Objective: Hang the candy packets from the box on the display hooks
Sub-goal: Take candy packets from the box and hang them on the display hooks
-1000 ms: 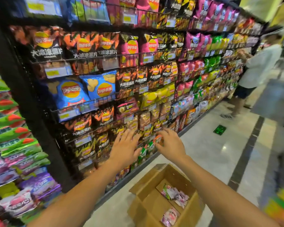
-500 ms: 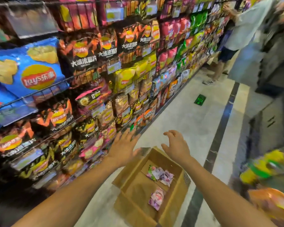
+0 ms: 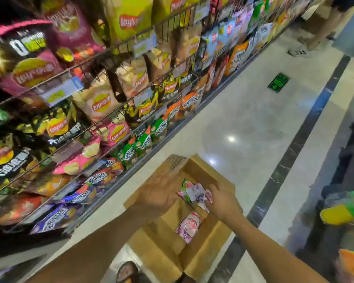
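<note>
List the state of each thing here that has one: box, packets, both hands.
Cardboard box: open, flaps out, standing on the floor.
Bunch of candy packets: in the box, right hand's fingers on it.
Pink candy packet: lying loose in the box, untouched.
Left hand: open, blurred, over the box, holding nothing.
Right hand: in the box; grip unclear.

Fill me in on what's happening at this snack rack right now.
A person is restocking. Both hands are down in the cardboard box on the floor beside the rack of chip bags. The right hand touches a clump of candy packets; the blurred left hand hovers open. Another pink packet lies lower in the box.
</note>
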